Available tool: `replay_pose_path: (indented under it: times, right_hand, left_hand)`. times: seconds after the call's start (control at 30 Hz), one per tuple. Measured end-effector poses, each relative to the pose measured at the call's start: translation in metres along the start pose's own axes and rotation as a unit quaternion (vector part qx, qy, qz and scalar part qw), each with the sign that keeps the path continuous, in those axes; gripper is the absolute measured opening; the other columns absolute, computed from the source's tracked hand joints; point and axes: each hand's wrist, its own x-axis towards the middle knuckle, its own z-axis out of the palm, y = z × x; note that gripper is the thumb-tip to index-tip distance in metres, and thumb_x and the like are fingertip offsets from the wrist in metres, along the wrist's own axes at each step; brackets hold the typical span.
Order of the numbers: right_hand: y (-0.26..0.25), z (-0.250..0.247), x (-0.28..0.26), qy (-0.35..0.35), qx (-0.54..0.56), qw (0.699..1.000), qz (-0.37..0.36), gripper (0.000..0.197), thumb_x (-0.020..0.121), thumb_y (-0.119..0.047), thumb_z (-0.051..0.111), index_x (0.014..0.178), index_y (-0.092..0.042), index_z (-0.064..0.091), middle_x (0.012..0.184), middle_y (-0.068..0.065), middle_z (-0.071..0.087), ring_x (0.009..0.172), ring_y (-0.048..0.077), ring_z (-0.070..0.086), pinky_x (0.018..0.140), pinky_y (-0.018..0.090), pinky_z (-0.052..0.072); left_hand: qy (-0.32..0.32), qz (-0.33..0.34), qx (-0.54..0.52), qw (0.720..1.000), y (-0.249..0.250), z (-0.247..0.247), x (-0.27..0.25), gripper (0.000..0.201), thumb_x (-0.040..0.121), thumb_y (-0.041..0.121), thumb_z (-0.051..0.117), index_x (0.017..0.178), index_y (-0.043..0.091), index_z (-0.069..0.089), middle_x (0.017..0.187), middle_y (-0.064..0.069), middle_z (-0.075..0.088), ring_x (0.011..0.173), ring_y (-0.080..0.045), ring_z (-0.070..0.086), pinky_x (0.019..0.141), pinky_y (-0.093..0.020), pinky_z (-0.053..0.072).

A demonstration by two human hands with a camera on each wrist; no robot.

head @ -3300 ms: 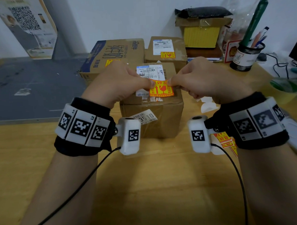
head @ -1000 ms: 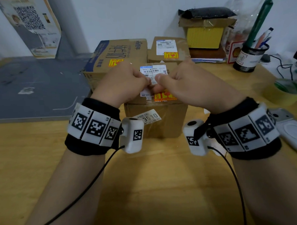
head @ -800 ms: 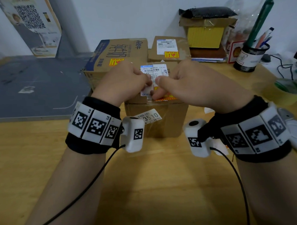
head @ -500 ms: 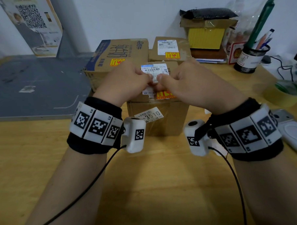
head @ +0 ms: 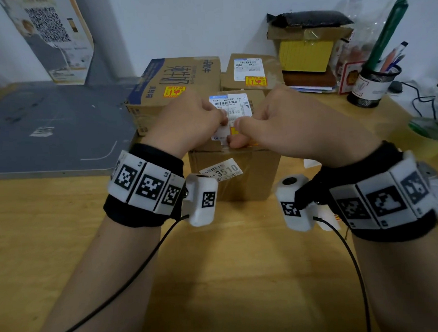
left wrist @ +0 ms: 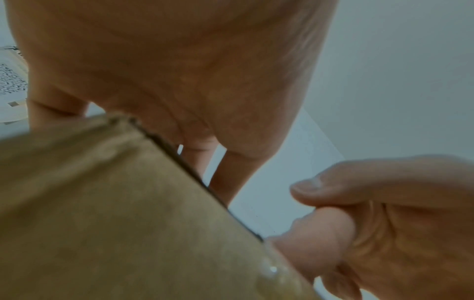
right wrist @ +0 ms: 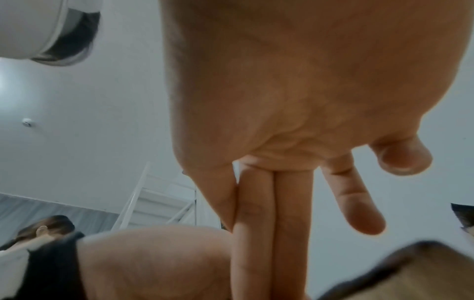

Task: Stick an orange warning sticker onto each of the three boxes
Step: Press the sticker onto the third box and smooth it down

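Note:
Three cardboard boxes stand on the wooden desk. The big left box (head: pixel 184 74) and the back right box (head: pixel 271 65) each carry an orange warning sticker (head: pixel 174 91) (head: pixel 255 80). Both hands are on top of the front box (head: pixel 251 179). My left hand (head: pixel 198 119) rests its fingertips on the white shipping label (head: pixel 231 103). My right hand (head: pixel 273 123) lies over the third orange sticker (head: pixel 234 131) and its thumb presses it down; only a sliver shows. In the wrist views the box edge (left wrist: pixel 115 213) (right wrist: pixel 410 274) sits under fairly straight fingers.
A mesh pen cup (head: pixel 373 83) and a yellow box (head: pixel 306 54) stand at the back right. A green tape roll (head: pixel 429 131) is at the right edge. Spare sticker sheets (head: pixel 337 217) lie under my right wrist. A grey mat (head: pixel 48 123) is at the left.
The sticker, first held taut between both hands above the box, now lies on the box top. My right hand has slid left over it and covers most of it.

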Motion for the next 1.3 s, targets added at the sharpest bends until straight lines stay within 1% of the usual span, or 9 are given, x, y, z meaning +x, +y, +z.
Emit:
replay_pose_path:
  times: [0.1, 0.2, 0.33, 0.4, 0.57, 0.73, 0.83, 1.0, 1.3]
  right_hand:
    - [0.001, 0.002, 0.001, 0.011, -0.003, 1.000, 0.013, 0.040, 0.103, -0.042, 0.049, 0.091, -0.028, 0.085, 0.045, -0.014, 0.052, 0.078, -0.004, 0.050, 0.067, 0.025, 0.036]
    - [0.004, 0.008, 0.004, 0.026, -0.053, 0.998, 0.019, 0.047, 0.104, -0.046, 0.043, 0.096, -0.024, 0.084, 0.078, -0.004, 0.054, 0.124, 0.020, 0.044, 0.102, 0.049, 0.041]
    - [0.002, -0.001, 0.000, 0.025, -0.008, 0.999, 0.029, 0.040, 0.099, -0.036, 0.054, 0.081, -0.017, 0.084, 0.040, -0.009, 0.046, 0.052, -0.001, 0.048, 0.053, 0.024, 0.030]
    - [0.002, -0.006, -0.003, 0.013, -0.007, 0.999, 0.040, 0.038, 0.099, -0.033, 0.055, 0.082, -0.018, 0.085, 0.028, -0.012, 0.039, 0.041, -0.001, 0.045, 0.046, 0.023, 0.022]
    - [0.009, -0.001, 0.001, 0.029, 0.013, 0.999, 0.042, 0.045, 0.100, -0.042, 0.055, 0.082, -0.012, 0.083, 0.055, -0.006, 0.049, 0.060, 0.004, 0.031, 0.060, 0.030, 0.029]
    - [0.005, -0.010, -0.006, 0.012, -0.002, 0.998, 0.055, 0.039, 0.101, -0.034, 0.051, 0.085, -0.022, 0.085, 0.033, -0.013, 0.047, 0.057, 0.007, 0.044, 0.054, 0.018, 0.034]
    - [0.007, -0.006, -0.005, 0.035, -0.022, 0.997, 0.066, 0.045, 0.102, -0.041, 0.051, 0.077, -0.017, 0.081, 0.053, -0.006, 0.047, 0.080, 0.016, 0.051, 0.074, 0.036, 0.043]
    - [0.004, -0.011, -0.008, 0.024, -0.030, 0.996, 0.075, 0.039, 0.099, -0.036, 0.056, 0.076, -0.017, 0.081, 0.041, -0.002, 0.046, 0.051, 0.015, 0.036, 0.052, 0.033, 0.032]
    - [0.005, -0.012, -0.009, 0.026, -0.067, 0.994, 0.082, 0.043, 0.099, -0.034, 0.057, 0.062, -0.014, 0.065, 0.061, 0.003, 0.041, 0.072, 0.029, 0.043, 0.057, 0.036, 0.034]
  left_hand:
    - [0.000, 0.007, -0.006, 1.000, -0.001, 0.001, 0.001, 0.032, 0.094, 0.035, 0.060, 0.067, 0.021, 0.071, 0.061, 0.002, 0.061, 0.054, -0.009, 0.048, 0.053, -0.025, 0.032]
    - [0.001, 0.008, -0.009, 1.000, -0.001, 0.002, 0.001, 0.033, 0.094, 0.036, 0.060, 0.065, 0.024, 0.070, 0.063, 0.000, 0.062, 0.053, -0.008, 0.047, 0.052, -0.025, 0.031]
    - [-0.001, 0.012, -0.018, 1.000, -0.001, 0.002, 0.001, 0.028, 0.094, 0.035, 0.059, 0.080, 0.019, 0.078, 0.079, -0.007, 0.073, 0.063, -0.013, 0.055, 0.062, -0.028, 0.041]
    - [0.002, 0.009, -0.017, 1.000, -0.001, 0.003, 0.002, 0.029, 0.093, 0.035, 0.059, 0.085, 0.016, 0.079, 0.080, -0.008, 0.073, 0.060, -0.012, 0.053, 0.058, -0.026, 0.038]
    - [-0.009, 0.013, 0.010, 1.000, 0.001, 0.008, 0.001, 0.028, 0.095, 0.038, 0.058, 0.092, 0.018, 0.078, 0.081, 0.004, 0.070, 0.075, -0.009, 0.062, 0.064, -0.029, 0.048]
    - [-0.006, 0.014, 0.014, 1.000, 0.002, 0.008, 0.001, 0.027, 0.095, 0.038, 0.057, 0.093, 0.020, 0.077, 0.084, 0.004, 0.068, 0.082, -0.014, 0.063, 0.066, -0.028, 0.042]
    - [-0.005, 0.017, 0.015, 1.000, 0.002, 0.009, 0.001, 0.028, 0.095, 0.039, 0.056, 0.092, 0.019, 0.077, 0.084, 0.004, 0.070, 0.081, -0.012, 0.064, 0.068, -0.029, 0.048]
    - [-0.003, 0.018, 0.021, 1.000, 0.001, 0.010, 0.002, 0.029, 0.095, 0.039, 0.056, 0.091, 0.018, 0.076, 0.086, 0.003, 0.071, 0.083, -0.015, 0.065, 0.068, -0.030, 0.048]
    - [0.003, 0.016, 0.025, 1.000, 0.000, 0.010, 0.004, 0.029, 0.096, 0.039, 0.056, 0.095, 0.018, 0.077, 0.085, 0.007, 0.067, 0.076, -0.004, 0.059, 0.064, -0.026, 0.044]
